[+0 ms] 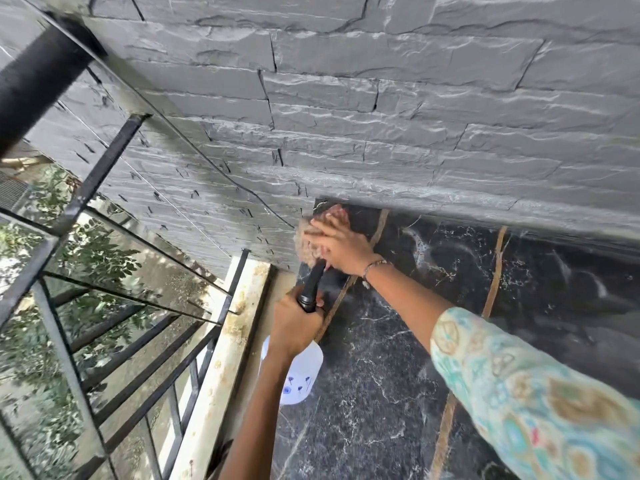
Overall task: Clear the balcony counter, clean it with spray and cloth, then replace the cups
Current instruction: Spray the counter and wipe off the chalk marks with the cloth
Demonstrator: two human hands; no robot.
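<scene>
Fingers [320, 226] flat on fluffy cloth [308, 244] atop veined black marble counter [398, 358].

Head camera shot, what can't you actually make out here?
- Cloth: blurred, mostly under the right hand, head view.
- Spray bottle: its trigger is hidden by the left hand.
- Counter: right side cut off by the frame edge and sleeve; no cups in view.

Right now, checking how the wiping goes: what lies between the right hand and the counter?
In the head view, the cloth lies under the right hand, pressed flat onto the black marble counter at its far corner by the stone wall.
</scene>
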